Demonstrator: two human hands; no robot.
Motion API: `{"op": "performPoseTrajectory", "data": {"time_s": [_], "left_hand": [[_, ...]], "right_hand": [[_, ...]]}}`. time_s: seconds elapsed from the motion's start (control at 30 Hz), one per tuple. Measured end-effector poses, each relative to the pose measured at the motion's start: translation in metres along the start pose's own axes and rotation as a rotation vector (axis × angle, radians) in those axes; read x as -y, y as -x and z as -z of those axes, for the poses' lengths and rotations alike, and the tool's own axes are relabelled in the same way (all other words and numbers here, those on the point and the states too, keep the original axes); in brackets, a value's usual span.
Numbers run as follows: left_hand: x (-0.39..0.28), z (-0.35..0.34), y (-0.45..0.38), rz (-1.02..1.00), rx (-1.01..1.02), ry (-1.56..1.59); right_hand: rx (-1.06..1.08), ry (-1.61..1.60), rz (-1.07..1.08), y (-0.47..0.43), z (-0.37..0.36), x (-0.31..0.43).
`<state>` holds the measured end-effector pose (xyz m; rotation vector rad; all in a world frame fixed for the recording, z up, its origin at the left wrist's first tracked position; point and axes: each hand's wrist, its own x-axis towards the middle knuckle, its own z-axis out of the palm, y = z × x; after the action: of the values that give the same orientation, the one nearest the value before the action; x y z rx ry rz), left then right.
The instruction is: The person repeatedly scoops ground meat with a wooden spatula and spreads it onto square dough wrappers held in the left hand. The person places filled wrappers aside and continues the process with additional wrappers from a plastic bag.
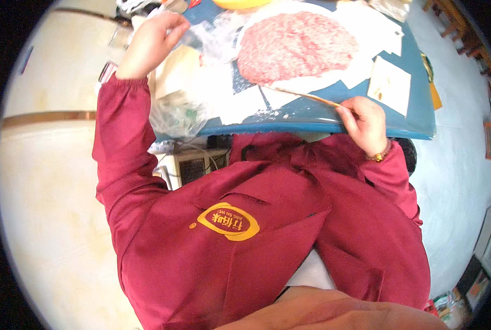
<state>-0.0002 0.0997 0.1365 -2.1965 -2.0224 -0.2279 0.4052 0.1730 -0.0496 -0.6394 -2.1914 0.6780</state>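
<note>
My right hand (365, 123) grips a thin wooden stick (311, 97), perhaps a chopstick, near the table's front edge. The stick's far end reaches the near rim of a white dish (311, 82) heaped with pink minced meat (299, 45). Pale square sheets that look like dough wrappers (249, 105) lie in front of the dish, dusted with white powder. My left hand (156, 43) is raised at the table's left side, its fingers bent; whether they pinch anything is unclear. Below it sit a stack of pale sheets (216, 82) and a clear plastic bag (179, 115).
The blue tabletop (311, 117) ends close to my body. More pale sheets (369, 31) overlap right of the dish, and a stained square (389, 86) lies near the right edge. A yellow container (243, 3) stands at the back. Wooden furniture (455, 29) lines the far right.
</note>
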Motion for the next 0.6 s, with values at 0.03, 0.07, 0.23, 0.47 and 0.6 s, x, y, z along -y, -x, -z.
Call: {"op": "performPoseTrajectory", "data": {"time_s": [0.03, 0.07, 0.23, 0.47, 0.6], "left_hand": [[-0.003, 0.002, 0.02, 0.005, 0.014, -0.04], [-0.01, 0.007, 0.039, 0.146, 0.11, -0.057], [-0.009, -0.022, 0.088, 0.061, 0.076, -0.052], [0.003, -0.034, 0.106, 0.141, -0.038, 0.092], [-0.002, -0.045, 0.102, 0.063, -0.113, 0.034]], "right_hand": [[0.016, -0.005, -0.012, 0.0, 0.001, 0.0], [0.02, -0.006, -0.019, 0.001, 0.0, 0.0], [0.015, 0.042, -0.073, 0.004, -0.002, 0.003], [0.022, 0.056, -0.185, 0.004, 0.006, 0.004], [0.025, 0.302, -0.152, -0.001, 0.041, 0.001]]}}
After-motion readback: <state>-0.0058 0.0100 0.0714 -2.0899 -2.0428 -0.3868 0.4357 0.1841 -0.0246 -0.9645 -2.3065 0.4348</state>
